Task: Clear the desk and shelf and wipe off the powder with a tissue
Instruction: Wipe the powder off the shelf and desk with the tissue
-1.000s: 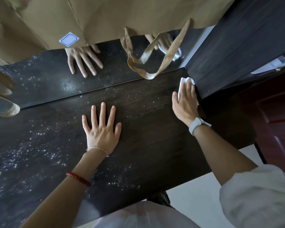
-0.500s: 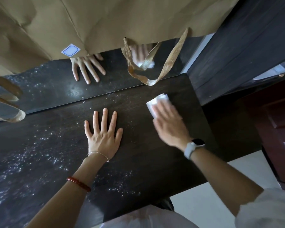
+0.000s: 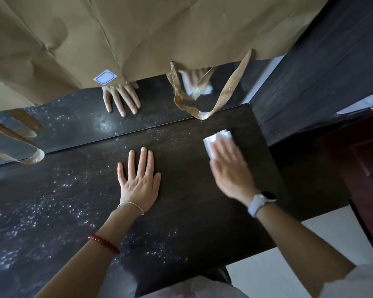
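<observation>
A dark wooden desk (image 3: 192, 222) fills the view, speckled with white powder (image 3: 37, 211) mostly on its left and front parts. My left hand (image 3: 139, 183) lies flat on the desk's middle, fingers spread, holding nothing. My right hand (image 3: 230, 171) presses a folded white tissue (image 3: 215, 139) onto the desk near its right end; the hand is blurred with motion. The tissue sticks out beyond my fingertips.
A mirror (image 3: 78, 123) stands along the desk's back edge and reflects both hands. Brown paper bags (image 3: 138, 35) hang over its top, with ribbon handles (image 3: 202, 112) dangling to the desk. A dark cabinet side (image 3: 310, 72) rises on the right. Pale floor (image 3: 299, 244) lies beyond the desk's front edge.
My right hand with the tissue swept left from the cabinet side across the desk, then shifted back a little to the right. My left hand stayed flat in place.
</observation>
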Demonstrator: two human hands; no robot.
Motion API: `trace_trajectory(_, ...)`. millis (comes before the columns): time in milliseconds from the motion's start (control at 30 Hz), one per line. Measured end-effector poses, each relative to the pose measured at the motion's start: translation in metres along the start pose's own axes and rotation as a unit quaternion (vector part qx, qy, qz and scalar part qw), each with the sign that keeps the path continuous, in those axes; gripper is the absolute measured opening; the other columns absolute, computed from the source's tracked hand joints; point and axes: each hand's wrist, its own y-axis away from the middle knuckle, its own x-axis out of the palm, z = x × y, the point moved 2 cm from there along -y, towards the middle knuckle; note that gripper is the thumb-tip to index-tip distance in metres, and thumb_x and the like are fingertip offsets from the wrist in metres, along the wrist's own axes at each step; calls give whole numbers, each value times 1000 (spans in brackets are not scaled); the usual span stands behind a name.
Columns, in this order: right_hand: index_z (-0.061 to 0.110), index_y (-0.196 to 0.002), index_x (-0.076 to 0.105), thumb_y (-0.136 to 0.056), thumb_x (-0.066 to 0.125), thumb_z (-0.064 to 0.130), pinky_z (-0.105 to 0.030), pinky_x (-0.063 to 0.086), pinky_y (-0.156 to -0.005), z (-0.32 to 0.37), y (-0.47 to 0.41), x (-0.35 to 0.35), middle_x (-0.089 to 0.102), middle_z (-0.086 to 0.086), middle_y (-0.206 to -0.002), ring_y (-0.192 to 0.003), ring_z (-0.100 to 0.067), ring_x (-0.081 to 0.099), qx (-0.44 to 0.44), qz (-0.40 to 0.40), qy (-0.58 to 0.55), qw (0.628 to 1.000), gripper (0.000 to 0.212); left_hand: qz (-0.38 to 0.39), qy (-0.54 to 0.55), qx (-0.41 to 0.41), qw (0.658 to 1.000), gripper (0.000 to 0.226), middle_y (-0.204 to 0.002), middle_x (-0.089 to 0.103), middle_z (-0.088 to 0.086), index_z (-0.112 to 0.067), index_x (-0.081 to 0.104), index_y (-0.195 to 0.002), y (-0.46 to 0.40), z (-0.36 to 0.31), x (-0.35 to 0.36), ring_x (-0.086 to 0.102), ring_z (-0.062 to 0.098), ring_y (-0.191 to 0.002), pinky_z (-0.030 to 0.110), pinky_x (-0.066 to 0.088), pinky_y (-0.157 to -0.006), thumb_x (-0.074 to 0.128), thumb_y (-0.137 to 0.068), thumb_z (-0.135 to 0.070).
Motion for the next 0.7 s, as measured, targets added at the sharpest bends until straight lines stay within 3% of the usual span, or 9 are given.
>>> trace_trajectory(67, 4, -142, 22, -98, 2, 30, -52, 18, -111, -24, -22, -8, 23, -21, -149, -139, -38, 14, 134, -24, -20, 991, 55, 3, 1, -2, 1000, 60, -154, -14, -5, -22, -9, -145, 0, 0, -1, -20, 22, -140, 47, -15, -111, 23, -96, -37)
trace_trajectory(133, 10, -145, 10, -99, 14, 29, -44, 2, -116, -20, -47, -12, 8, -14, -154, -142, -29, 0, 254, -19, -83, 964, 50, 11, 5, 2, 1000, 60, -154, -16, -6, -23, -10, -145, 0, 1, -3, -21, 21, -140, 46, -16, -110, 23, -97, -38)
trace_trajectory(200, 12, -146, 7, -98, 19, 31, -39, -4, -115, 7, -67, -15, 3, -10, -155, -142, -25, -4, 288, -24, -112, 951, 52, 13, 46, 13, 999, 60, -155, -12, -7, -23, -3, -146, -2, 2, -6, -18, 19, -141, 43, -15, -111, 30, -97, -33)
trace_trajectory(300, 7, -145, 14, -96, 23, 32, -39, -1, -115, 73, -77, 4, 9, -12, -155, -142, -26, 1, 206, -54, -102, 972, 55, -61, 140, 7, 988, 52, -154, 18, 1, -15, 29, -141, -1, 19, -20, 6, 21, -143, 41, 3, -114, 45, -92, -13)
trace_trajectory(367, 5, -144, 19, -91, 17, 36, -39, -1, -115, 122, -73, 17, 14, -14, -153, -142, -27, 5, 135, -56, -101, 984, 61, -142, 165, -49, 975, 44, -146, 36, 7, -10, 45, -132, 5, 42, -30, 22, 26, -139, 43, 16, -111, 45, -88, -8)
trace_trajectory(533, 9, -145, 13, -96, 27, 31, -32, -11, -112, 210, -79, 35, 9, -6, -155, -143, -21, -3, -36, 12, -104, 994, 56, -175, 160, -161, 958, 43, -145, 38, 8, -11, 46, -131, 18, 95, -41, 27, 28, -136, 47, 18, -108, 47, -89, -6)
trace_trajectory(700, 14, -144, 21, -96, 25, 30, -29, -4, -112, 203, -83, 28, 17, -2, -154, -142, -18, 5, -106, 41, -101, 988, 52, -169, 145, -164, 961, 42, -146, 35, 8, -11, 45, -132, 22, 107, -39, 25, 27, -137, 47, 17, -108, 47, -90, -10)
